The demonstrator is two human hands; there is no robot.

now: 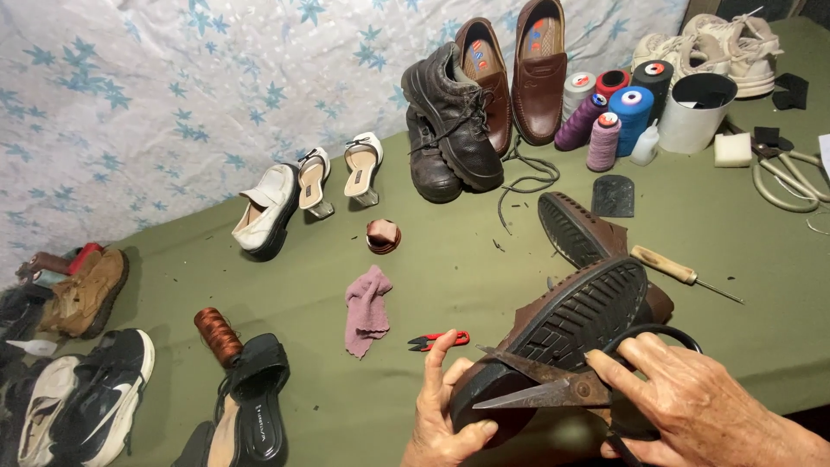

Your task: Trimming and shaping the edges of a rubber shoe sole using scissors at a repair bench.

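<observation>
- Covering the whole work area, the green table [363, 285] carries everything else; the action sits at its near edge, right of centre, close to the person.
- Lying sole-up there, the brown shoe [566, 324] runs on a slant: its heel end points down and left toward the person, its toe end up and right toward the second brown shoe [575, 229], which lies sole-up just behind and looks to touch it.
- The right hand [692, 406] comes in from the lower right, at the shoe's near side. Its fingers are curled through the dark loops of the scissors, gripping them firmly.
- The left hand [445, 406] is at the other end, cupped around the heel, thumb pressed on the lower edge and fingers spread up the side, steadying the shoe. It is the hand nearer the heel; the right is nearer the mid-sole.
- The scissors [540, 385] lie nearly level, so their long axis crosses the shoe's slant rather than following it. The blades point left, slightly parted, tips over the heel block just beside the left thumb.
- Well apart from both hands: the pink rag [367, 311], the small red snips [437, 339] just above the left fingers, and the wooden-handled awl [683, 274] to the right of the shoes.
</observation>
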